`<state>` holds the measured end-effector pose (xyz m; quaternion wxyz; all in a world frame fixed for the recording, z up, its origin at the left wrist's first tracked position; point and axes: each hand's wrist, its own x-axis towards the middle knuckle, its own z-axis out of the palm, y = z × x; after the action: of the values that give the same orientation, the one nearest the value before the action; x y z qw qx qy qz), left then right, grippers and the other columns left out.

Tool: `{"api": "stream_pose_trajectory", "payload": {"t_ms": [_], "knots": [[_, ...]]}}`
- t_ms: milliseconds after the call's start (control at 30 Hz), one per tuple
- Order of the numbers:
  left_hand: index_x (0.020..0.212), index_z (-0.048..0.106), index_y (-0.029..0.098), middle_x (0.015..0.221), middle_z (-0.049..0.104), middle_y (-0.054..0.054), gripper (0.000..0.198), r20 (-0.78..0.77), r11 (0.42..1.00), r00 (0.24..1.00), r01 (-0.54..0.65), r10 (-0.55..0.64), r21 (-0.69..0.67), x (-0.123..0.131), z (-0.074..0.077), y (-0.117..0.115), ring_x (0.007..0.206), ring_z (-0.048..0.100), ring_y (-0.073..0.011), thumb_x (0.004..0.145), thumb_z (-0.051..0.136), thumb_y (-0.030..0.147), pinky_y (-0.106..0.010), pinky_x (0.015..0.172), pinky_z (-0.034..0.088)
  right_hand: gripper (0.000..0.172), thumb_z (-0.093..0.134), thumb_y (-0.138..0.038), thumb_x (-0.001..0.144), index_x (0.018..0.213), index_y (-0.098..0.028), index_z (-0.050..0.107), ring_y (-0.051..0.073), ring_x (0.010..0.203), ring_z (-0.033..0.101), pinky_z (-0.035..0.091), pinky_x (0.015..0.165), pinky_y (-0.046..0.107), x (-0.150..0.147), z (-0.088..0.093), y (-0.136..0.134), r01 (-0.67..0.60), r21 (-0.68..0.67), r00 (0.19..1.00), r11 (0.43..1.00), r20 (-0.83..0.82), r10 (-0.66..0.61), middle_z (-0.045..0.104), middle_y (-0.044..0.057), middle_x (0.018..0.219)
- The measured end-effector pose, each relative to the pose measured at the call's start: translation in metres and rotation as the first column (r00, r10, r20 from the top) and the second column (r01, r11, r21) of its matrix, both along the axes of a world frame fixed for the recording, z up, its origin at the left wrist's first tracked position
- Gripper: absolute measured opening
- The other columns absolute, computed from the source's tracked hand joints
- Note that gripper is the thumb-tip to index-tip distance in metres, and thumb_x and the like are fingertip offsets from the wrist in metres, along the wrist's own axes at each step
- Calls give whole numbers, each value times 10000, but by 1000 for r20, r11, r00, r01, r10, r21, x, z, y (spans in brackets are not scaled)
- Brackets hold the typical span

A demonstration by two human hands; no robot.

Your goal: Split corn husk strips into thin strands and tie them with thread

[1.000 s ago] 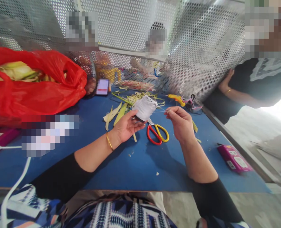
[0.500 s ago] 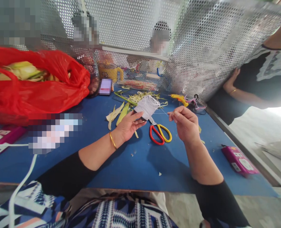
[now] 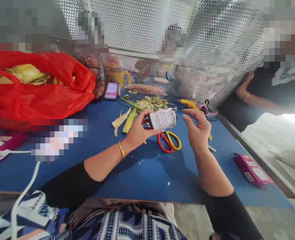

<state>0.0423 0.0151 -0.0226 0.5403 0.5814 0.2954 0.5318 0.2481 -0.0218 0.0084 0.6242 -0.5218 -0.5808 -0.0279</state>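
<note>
My left hand (image 3: 139, 130) grips a spool of white thread (image 3: 163, 119), held on its side above the blue table (image 3: 137, 173). A gold bangle circles that wrist. Just right of the spool my right hand (image 3: 197, 129) is raised with fingers spread and curved, holding nothing I can see. Red and yellow handled scissors (image 3: 169, 141) lie on the table below the spool, between both hands. Strips of pale green leaf (image 3: 124, 120) lie left of the spool, and a heap of leaf trimmings (image 3: 151, 102) sits behind it.
A red plastic bag (image 3: 37, 90) holding leaves fills the far left. A pink box (image 3: 252, 169) lies near the right edge, another pink box (image 3: 9, 141) at the left. A yellow glue gun (image 3: 188, 103) rests by the perforated metal screen (image 3: 212, 50). Another person's arm (image 3: 252, 96) leans at the right.
My left hand has turned the spool onto its side and lifted it a little. My right hand has let go of the thread end it was pinching and spread its fingers.
</note>
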Motion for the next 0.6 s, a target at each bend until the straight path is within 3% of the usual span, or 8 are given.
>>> {"api": "stream_pose_trajectory", "payload": {"t_ms": [233,367,600], "knots": [[1195,586,225,1292,645,-106,638,-166,975,985,0,38,223,0,-7,-1,1104,655,-251,614,840,151,-372,802,622,125,748,-316,785,895,-268,781,226,973,683,534,949,419,-1,0,1,-171,-106,985,980,-45,167,777,30,967],[1177,616,234,1295,642,-100,615,-205,980,978,14,27,198,-2,-2,-4,1127,642,-270,615,850,147,-376,820,616,112,763,-299,742,843,-255,783,212,912,679,524,918,402,-1,0,1,-254,-175,965,951,-113,237,772,20,909],[1122,663,243,1273,648,-78,610,-248,983,968,17,29,180,-2,7,-10,1139,624,-271,561,819,58,-366,859,596,133,744,-355,742,742,-222,741,163,720,605,481,712,325,0,2,2,-302,-280,940,911,-249,234,715,-7,732]]}}
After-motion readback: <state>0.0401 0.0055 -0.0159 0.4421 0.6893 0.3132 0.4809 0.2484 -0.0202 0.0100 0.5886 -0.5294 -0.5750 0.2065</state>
